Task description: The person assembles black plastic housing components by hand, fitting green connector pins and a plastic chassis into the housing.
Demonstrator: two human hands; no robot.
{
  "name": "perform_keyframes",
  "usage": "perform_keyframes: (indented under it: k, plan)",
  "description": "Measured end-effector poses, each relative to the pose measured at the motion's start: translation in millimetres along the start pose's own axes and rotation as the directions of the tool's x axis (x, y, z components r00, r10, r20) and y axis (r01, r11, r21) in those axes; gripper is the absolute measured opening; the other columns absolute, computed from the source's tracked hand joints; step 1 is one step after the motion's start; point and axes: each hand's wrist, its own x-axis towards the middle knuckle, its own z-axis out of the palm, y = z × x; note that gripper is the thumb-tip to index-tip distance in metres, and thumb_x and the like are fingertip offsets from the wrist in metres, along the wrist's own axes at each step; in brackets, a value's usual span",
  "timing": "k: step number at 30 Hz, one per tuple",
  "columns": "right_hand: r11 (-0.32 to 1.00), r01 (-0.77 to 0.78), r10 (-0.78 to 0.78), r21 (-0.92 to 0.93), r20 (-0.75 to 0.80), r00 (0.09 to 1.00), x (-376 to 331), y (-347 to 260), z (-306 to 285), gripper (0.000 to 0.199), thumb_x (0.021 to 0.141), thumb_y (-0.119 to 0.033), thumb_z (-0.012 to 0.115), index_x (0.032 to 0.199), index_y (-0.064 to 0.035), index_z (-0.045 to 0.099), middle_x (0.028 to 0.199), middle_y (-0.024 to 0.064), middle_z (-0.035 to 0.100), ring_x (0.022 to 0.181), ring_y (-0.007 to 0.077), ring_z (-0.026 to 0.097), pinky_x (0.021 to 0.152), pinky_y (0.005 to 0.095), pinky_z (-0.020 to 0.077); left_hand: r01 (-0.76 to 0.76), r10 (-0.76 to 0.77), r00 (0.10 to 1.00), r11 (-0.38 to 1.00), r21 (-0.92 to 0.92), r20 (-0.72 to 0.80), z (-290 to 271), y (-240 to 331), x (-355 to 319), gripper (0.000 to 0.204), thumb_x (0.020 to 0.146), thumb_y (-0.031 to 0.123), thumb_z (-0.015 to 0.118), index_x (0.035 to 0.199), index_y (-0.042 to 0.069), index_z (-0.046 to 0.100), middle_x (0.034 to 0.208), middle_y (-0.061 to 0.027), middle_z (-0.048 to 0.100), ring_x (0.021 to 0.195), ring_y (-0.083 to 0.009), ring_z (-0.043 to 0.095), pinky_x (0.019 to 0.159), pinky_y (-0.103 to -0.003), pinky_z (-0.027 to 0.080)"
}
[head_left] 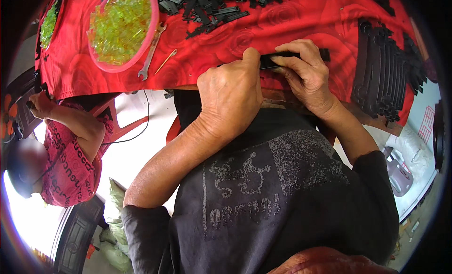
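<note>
Pale green sacks point(116, 256) slump beside a dark panel point(75, 238) (ornate), near a person in pink point(70, 173).

I see the left hand point(230, 95) curled tight, its back facing up, thumb toward the far side. Just right of it, the right hand point(308, 76) pinches leftward. Both forearms point(172, 156) angle inward.

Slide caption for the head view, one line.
Left hand and right hand hold a black strip over red cloth; wrench and pink basin to the left.
</note>
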Motion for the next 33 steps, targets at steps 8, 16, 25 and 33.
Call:
perform_keyframes:
  k: [8, 16, 25, 33]
  plan:
    - [0.999, 0.031, -0.031, -0.016, 0.019, 0.999, 5.8, -2.0, -4.6, 0.028, 0.073, -0.004, 0.082, 0.099, -0.0086, 0.075, 0.103, 0.0051, 0.068, 0.095, 0.0255, 0.065, 0.084, 0.0365, 0.0497, -0.078, 0.046, 0.985, 0.978, -0.194, -0.164, -10.0, -13.3, -6.7, 0.017, 0.097, 0.017, 0.062, 0.089, 0.006, 0.052, 0.062, -0.0173, 0.061, 0.061, -0.0425, 0.064, 0.053, -0.053, 0.048]
    - [0.998, -0.060, 0.060, -0.002, 0.080, 0.995, 10.9, -6.2, -9.8, 0.027, 0.074, -0.003, 0.083, 0.098, -0.0045, 0.071, 0.100, 0.0070, 0.070, 0.093, 0.0266, 0.066, 0.082, 0.0364, 0.0531, -0.093, -0.026, 0.937, 0.942, -0.322, -0.348, -5.8, -36.9, -10.8, 0.009, 0.091, 0.006, 0.068, 0.091, 0.001, 0.060, 0.091, -0.0160, 0.060, 0.087, -0.0373, 0.061, 0.074, -0.046, 0.050]
    - [0.990, -0.116, 0.108, 0.075, 0.097, 0.989, 8.3, -6.7, -10.9, 0.035, 0.074, -0.005, 0.085, 0.102, -0.0042, 0.064, 0.098, 0.0064, 0.070, 0.091, 0.0262, 0.068, 0.079, 0.0362, 0.0549, 0.075, -0.201, 0.959, 0.861, -0.502, -0.202, 7.7, -33.3, -18.8, 0.009, 0.096, 0.008, 0.064, 0.093, 0.002, 0.059, 0.085, -0.0179, 0.063, 0.085, -0.0400, 0.063, 0.072, -0.048, 0.050]
    - [0.970, -0.200, 0.177, 0.135, 0.165, 0.970, 7.7, -18.9, -18.1, 0.050, 0.076, -0.009, 0.086, 0.118, -0.0059, 0.058, 0.104, 0.0069, 0.072, 0.097, 0.0216, 0.072, 0.086, 0.0336, 0.0570, 0.117, -0.245, 0.953, 0.841, -0.528, -0.178, 7.3, -26.5, -21.1, 0.012, 0.099, 0.013, 0.063, 0.093, 0.003, 0.059, 0.074, -0.0193, 0.063, 0.071, -0.0412, 0.066, 0.061, -0.048, 0.050]
